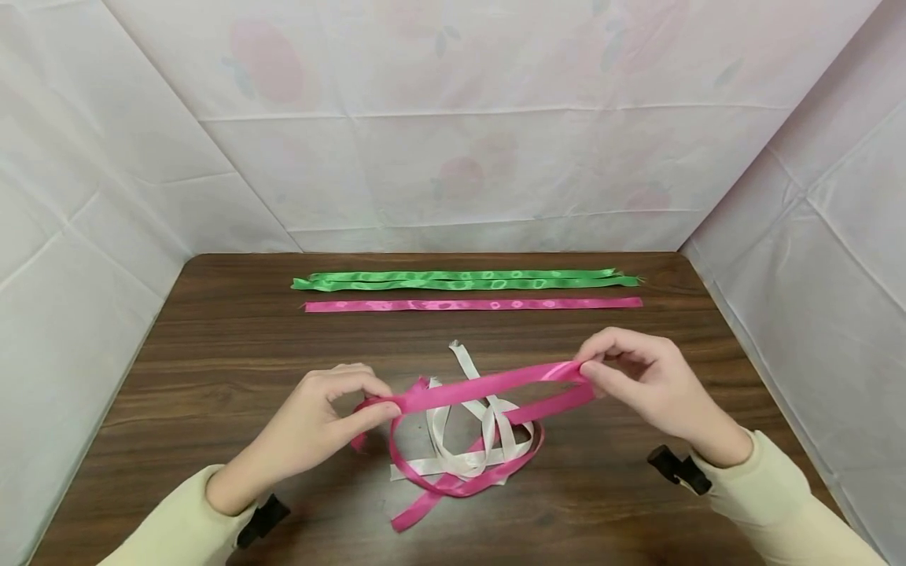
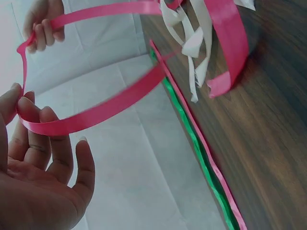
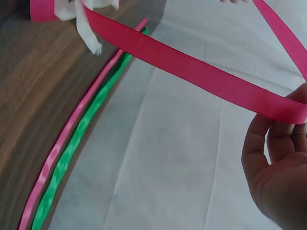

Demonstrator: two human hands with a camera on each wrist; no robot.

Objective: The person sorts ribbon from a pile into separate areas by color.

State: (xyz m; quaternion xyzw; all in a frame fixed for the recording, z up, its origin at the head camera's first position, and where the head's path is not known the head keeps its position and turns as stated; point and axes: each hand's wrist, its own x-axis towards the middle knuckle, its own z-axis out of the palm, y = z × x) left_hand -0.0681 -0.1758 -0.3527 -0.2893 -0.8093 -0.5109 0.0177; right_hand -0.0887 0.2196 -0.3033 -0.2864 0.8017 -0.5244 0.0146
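A pink satin ribbon (image 1: 488, 385) stretches between both hands above the table. My left hand (image 1: 325, 420) pinches it between thumb and fingertips at the left, with a short tail hanging beyond the grip. At the other end of this stretch, my right hand (image 1: 640, 381) pinches the ribbon, which folds back there toward the middle. The rest of the pink ribbon loops down to the table around a loose tangle of white ribbon (image 1: 442, 440). In the left wrist view, the pink ribbon (image 2: 96, 112) bows out from the left fingertips.
Toward the back of the dark wooden table (image 1: 212, 346), green ribbons (image 1: 453, 281) lie straight side by side. Just in front of them runs another straight pink ribbon (image 1: 467, 305). Pale patterned cloth (image 1: 495, 173) walls in the back and both sides.
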